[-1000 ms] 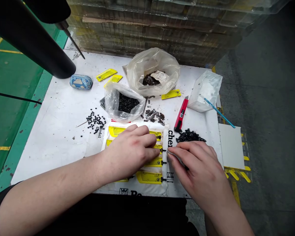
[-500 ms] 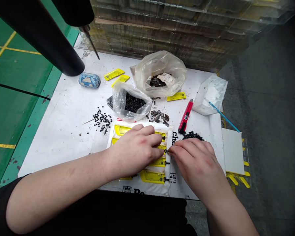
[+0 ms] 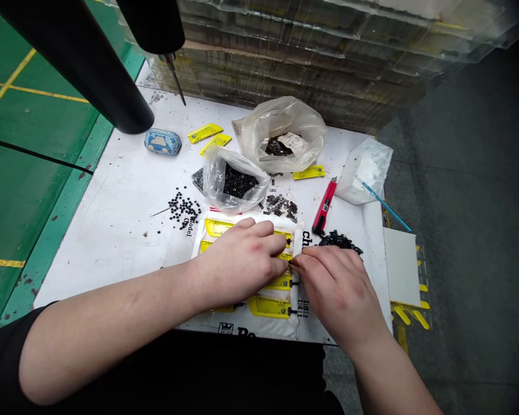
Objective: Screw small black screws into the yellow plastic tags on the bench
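Note:
Several yellow plastic parts (image 3: 270, 307) lie in rows on a white padded sheet with black print (image 3: 259, 329). Small black clips (image 3: 293, 283) stick out from the right ends of some of them. My left hand (image 3: 246, 259) rests across the rows with curled fingers, its thumb and forefinger closed on the right end of one yellow part. Against that same end, my right hand (image 3: 339, 288) pinches a small black clip (image 3: 290, 263), mostly hidden by the fingertips. Just beyond my right hand is a heap of black clips (image 3: 341, 241).
Behind the sheet stand a plastic bag of black pieces (image 3: 259, 187) and a larger bag (image 3: 305, 112). A red utility knife (image 3: 325, 207), loose metal clips (image 3: 281, 206), black dots (image 3: 184, 207), a blue case (image 3: 162, 142) and a white container (image 3: 365, 170) surround them. A black driver (image 3: 155, 26) hangs upper left.
My right hand has moved slightly left, bringing the pinched clip closer against the yellow part's end. My left hand keeps its hold. The whole view has shifted a little.

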`<state>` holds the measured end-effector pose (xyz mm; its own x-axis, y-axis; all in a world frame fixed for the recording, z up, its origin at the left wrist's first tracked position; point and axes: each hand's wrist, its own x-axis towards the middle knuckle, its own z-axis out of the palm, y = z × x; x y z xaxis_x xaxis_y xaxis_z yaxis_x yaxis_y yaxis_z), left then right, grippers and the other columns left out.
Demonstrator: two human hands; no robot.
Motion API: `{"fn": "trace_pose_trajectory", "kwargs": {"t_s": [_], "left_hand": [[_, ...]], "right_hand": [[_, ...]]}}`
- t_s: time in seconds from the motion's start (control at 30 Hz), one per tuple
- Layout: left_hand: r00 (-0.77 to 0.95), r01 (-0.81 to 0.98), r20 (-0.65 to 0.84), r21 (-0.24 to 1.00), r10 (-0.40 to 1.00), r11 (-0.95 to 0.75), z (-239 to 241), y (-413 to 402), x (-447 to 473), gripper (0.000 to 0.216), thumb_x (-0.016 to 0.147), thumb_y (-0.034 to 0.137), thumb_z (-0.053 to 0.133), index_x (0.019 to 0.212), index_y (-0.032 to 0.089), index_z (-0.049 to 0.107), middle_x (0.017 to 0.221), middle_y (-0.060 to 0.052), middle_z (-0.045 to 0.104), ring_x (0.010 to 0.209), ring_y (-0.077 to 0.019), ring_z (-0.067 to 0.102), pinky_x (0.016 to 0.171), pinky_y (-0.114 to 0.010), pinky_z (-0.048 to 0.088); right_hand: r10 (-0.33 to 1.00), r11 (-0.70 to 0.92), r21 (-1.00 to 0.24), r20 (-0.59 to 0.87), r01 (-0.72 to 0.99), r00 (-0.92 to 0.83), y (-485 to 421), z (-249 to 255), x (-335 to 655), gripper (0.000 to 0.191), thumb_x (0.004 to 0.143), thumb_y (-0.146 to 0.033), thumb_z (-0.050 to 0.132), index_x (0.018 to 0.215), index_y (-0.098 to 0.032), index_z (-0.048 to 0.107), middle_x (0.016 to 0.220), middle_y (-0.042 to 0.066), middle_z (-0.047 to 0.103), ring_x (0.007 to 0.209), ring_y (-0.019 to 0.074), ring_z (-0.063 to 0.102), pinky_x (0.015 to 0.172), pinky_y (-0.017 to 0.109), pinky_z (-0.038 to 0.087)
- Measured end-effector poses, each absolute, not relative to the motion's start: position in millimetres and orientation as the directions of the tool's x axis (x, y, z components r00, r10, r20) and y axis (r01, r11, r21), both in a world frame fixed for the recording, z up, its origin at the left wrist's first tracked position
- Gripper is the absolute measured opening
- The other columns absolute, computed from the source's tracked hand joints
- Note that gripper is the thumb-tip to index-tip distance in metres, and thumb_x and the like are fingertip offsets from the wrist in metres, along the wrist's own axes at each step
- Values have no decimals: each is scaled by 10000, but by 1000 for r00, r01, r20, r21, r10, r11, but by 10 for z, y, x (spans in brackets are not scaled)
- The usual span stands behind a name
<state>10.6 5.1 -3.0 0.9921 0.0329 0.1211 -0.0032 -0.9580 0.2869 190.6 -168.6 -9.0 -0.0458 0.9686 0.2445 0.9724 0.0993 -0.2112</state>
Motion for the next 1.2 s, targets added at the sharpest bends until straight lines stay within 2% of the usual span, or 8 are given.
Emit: {"fn": "trace_pose_trajectory", "kwargs": {"t_s": [0.13,0.27,0.47,0.6,0.8,0.97,1.2], "left_hand": [[994,-1,104,293,31,-956,-23,61,101,132,1062,322,723,1105,272,836,1006,-39,707,977,-250,541,795,-428,325],[995,2,91,297,30,-955,-19,58,100,123,1058,317,724,1068,260,833,1015,-48,708,968,-247,545,788,-418,342],[993,25,100,310,58,-951,-32,30,68,160,1077,340,694,1135,279,830,983,-46,693,951,-247,558,767,-413,354],[993,32,98,304,65,-952,-12,22,36,134,1054,310,717,1117,270,828,997,-49,690,964,-258,570,771,-418,367],[992,32,107,323,70,-946,9,31,18,113,1046,299,714,1053,255,818,998,-53,693,984,-271,579,779,-438,385],[989,32,129,326,78,-945,0,24,1,87,1016,286,747,973,234,802,985,-64,695,974,-280,578,776,-440,391],[984,39,153,332,95,-942,47,25,-15,102,1028,278,732,996,231,816,994,-77,709,984,-276,583,774,-435,395]], "right_hand": [[956,49,-286,291,957,38,-1763,-68,1759,227,1016,-85,731,1223,-174,714,1136,71,761,998,227,665,901,418,466],[973,35,-303,228,952,37,-1844,-22,1692,352,1007,-39,701,1338,-160,702,1213,97,752,1074,246,659,944,437,486],[986,-13,-332,154,943,67,-1739,93,1876,271,1066,-210,699,1337,-215,715,1226,68,751,1128,246,665,986,432,506],[968,-128,-259,179,957,178,-1460,123,2052,209,1081,-287,680,1265,-218,751,1164,64,775,1087,265,702,981,442,530],[985,-157,-87,61,984,163,-976,111,2093,115,1045,-285,725,1105,-223,800,1104,61,799,1059,322,712,912,475,505],[990,-135,-36,34,990,136,-830,116,2131,126,1048,-267,686,1030,-222,802,1041,64,790,1004,302,708,867,448,483],[995,-104,-2,-1,995,104,-841,80,2218,188,1070,-295,624,1028,-232,796,1034,61,789,994,295,698,831,441,455]]}}
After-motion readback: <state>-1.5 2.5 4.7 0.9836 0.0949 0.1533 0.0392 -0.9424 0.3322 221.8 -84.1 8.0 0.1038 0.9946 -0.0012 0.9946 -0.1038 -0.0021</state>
